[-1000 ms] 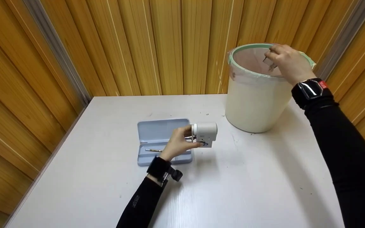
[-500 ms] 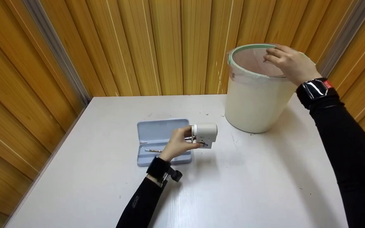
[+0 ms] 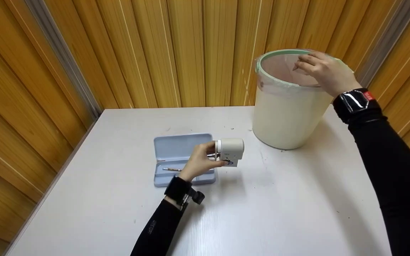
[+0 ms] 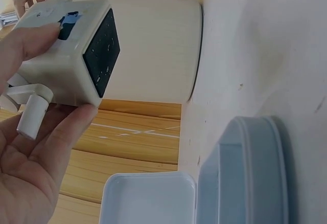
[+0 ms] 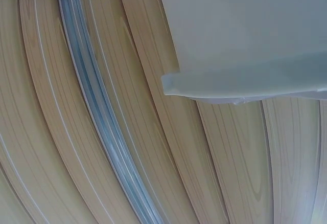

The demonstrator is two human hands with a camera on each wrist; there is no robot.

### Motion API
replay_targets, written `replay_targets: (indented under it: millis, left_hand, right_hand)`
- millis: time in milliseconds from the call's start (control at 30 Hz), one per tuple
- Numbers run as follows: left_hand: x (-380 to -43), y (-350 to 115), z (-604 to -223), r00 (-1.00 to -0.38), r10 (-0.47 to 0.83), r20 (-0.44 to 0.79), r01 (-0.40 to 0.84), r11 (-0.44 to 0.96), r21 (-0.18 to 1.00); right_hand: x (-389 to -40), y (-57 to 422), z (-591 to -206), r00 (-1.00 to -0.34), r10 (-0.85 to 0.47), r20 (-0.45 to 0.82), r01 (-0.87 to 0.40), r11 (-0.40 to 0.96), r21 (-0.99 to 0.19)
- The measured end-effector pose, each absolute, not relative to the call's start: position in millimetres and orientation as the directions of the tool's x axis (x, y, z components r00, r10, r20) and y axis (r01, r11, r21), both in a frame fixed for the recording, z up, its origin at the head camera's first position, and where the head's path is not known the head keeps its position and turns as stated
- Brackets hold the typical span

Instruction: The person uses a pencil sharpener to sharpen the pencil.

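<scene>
In the head view my left hand [image 3: 202, 161] grips a cream pencil sharpener [image 3: 232, 147] above the table, thumb on its printed side. The left wrist view shows its white crank handle [image 4: 33, 115] and a black, speckled end face [image 4: 102, 52]. Reaching over the mouth of a tall cream bin [image 3: 287, 117], my right hand [image 3: 327, 71] has bent fingers that pinch a small clear, greyish piece [image 4: 7, 18], mostly hidden. A pale blue pencil case [image 3: 182, 147] lies open behind my left hand, with a pencil [image 3: 172, 169] inside.
The bin has a green rim [image 3: 279, 52] and a pinkish liner bag, and stands at the table's back right. Wood-panelled walls [image 3: 187, 53] enclose the back and sides. Small crumbs [image 3: 232, 128] dot the white table [image 3: 94, 199].
My right hand has shifted slightly right, and its fingers have turned so that the piece they pinch, clearer earlier, is mostly out of sight. My left hand and the sharpener stay almost still.
</scene>
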State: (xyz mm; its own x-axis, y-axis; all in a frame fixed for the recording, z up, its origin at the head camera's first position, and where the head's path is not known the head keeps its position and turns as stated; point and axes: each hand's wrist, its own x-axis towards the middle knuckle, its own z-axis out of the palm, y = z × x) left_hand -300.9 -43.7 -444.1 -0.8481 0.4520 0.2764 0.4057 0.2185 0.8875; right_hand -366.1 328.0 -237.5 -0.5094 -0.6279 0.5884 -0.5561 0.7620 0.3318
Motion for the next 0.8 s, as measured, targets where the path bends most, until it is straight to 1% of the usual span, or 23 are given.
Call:
replay_targets:
  millis: [67, 167, 267, 333, 433, 533, 633, 800]
  left_hand:
    - [-300.8, -43.5, -443.9, -0.849, 0.450, 0.277, 0.407, 0.222, 0.886]
    - [-300.9, -43.3, -443.9, -0.851, 0.447, 0.276, 0.406, 0.226, 0.885]
    - [-300.9, -42.3, -443.5, -0.851, 0.446, 0.278, 0.407, 0.225, 0.885]
    - [-300.9, -41.9, -443.4, -0.852, 0.444, 0.278, 0.406, 0.225, 0.886]
    - [-300.2, -41.7, -442.8, -0.850, 0.442, 0.286, 0.412, 0.221, 0.884]
    - [-300.2, -41.7, -442.8, -0.850, 0.436, 0.295, 0.415, 0.210, 0.885]
    - [-300.8, -41.5, -442.9, -0.852, 0.429, 0.301, 0.415, 0.201, 0.888]
    - [-301.1, -42.2, -443.2, -0.852, 0.426, 0.303, 0.418, 0.208, 0.884]
  right_hand:
    - [-364.8, 327.1, -238.2, -0.561, -0.568, 0.602, -0.537, 0.803, 0.258]
    - [-362.8, 324.6, -237.7, -0.661, -0.438, 0.610, -0.467, 0.876, 0.124]
    - [-361.4, 323.0, -234.8, -0.775, -0.250, 0.581, -0.350, 0.935, -0.064]
    - [-359.6, 322.8, -233.0, -0.828, -0.122, 0.547, -0.268, 0.944, -0.194]
    - [-357.4, 322.9, -232.5, -0.864, 0.022, 0.503, -0.190, 0.911, -0.366]
    - [-354.9, 321.3, -232.3, -0.880, 0.097, 0.465, -0.168, 0.852, -0.496]
    - [-352.0, 317.0, -230.7, -0.891, 0.130, 0.434, -0.175, 0.785, -0.595]
    - [-343.9, 308.1, -230.8, -0.902, 0.124, 0.413, -0.239, 0.653, -0.718]
